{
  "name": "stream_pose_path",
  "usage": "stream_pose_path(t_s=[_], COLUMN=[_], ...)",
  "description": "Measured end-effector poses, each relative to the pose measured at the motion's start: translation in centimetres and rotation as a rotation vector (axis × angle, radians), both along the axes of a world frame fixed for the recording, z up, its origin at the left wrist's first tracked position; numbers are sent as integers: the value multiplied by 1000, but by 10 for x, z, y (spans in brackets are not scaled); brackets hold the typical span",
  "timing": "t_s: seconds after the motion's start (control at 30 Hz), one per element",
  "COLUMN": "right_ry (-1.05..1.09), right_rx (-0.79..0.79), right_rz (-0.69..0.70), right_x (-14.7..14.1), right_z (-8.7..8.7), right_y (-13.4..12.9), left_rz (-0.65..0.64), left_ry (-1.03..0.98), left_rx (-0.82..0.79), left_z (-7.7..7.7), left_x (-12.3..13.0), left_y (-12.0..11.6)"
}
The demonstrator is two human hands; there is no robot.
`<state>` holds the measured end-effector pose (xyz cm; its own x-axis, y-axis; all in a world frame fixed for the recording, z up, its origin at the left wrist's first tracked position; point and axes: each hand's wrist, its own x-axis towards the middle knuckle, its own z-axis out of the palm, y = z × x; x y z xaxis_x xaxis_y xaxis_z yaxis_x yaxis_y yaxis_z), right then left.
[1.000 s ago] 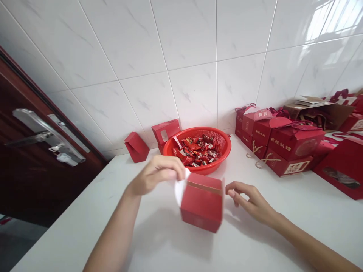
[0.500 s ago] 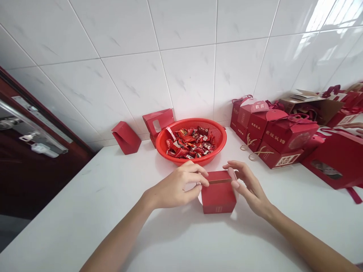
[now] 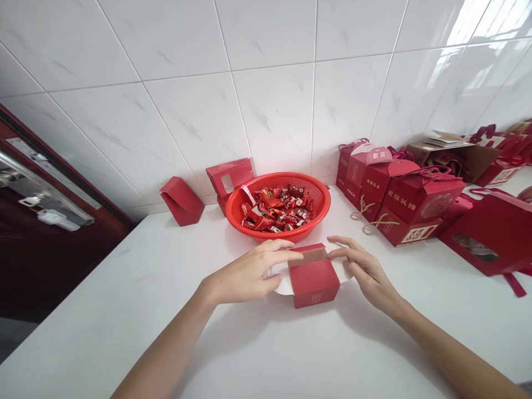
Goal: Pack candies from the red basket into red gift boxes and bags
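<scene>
While opening out a small red box (image 3: 315, 280), keeping it between both grips, on or just over the middle of the tabletop (image 3: 145, 288), not telling which. Placing it just near of the red basket (image 3: 257, 231) of wrapped sweets (image 3: 282, 213), well apart from the stacked red boxes (image 3: 424, 194) at right.

Holding the left grip (image 3: 253, 271) part-wide, with thumb and fingers apart, touching the pale left flap (image 3: 285, 284) and laying the forefinger by the opening's edge. Holding the right grip (image 3: 369, 271) wide too, spreading fingers by the opening's right edge and resting the thumb side against the pale right flap (image 3: 341, 271). Not being able to tell finger pressure from here.

For doing this well, probably needing light, even pressure on both flaps together, so keeping the box square and not skewing. Better bending each flap at its crease than tugging its outer edge; otherwise risking buckling the card. Likely helping: steadying the body low against the tabletop, using the heels of both grips. Also minding the far edge of the opening, keeping fingertips from crushing it, and leaving a bit of clearance from the basket, avoiding knocking it.
</scene>
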<state>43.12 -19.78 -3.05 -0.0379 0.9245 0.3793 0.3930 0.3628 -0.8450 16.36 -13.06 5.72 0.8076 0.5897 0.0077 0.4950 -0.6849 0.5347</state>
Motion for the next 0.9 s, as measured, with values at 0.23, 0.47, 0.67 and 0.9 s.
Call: stream_pose_path(t_s=[0.23,0.47,0.67,0.9], right_ry=[-13,184,241,175], right_rx=[-33,-37,-125,-130], right_rz=[129,317,440,391], right_x=[7,13,22,19], right_z=[-1,10,6,11], right_y=[4,3,3,0], left_rz=[72,131,101,111], left_ry=[-44,-15,-89,-52], left_rx=[-47,-130,-201,-258], left_z=[-10,-13,-8,-10], left_x=[-5,-3,1,2], left_y=[6,11,7,1])
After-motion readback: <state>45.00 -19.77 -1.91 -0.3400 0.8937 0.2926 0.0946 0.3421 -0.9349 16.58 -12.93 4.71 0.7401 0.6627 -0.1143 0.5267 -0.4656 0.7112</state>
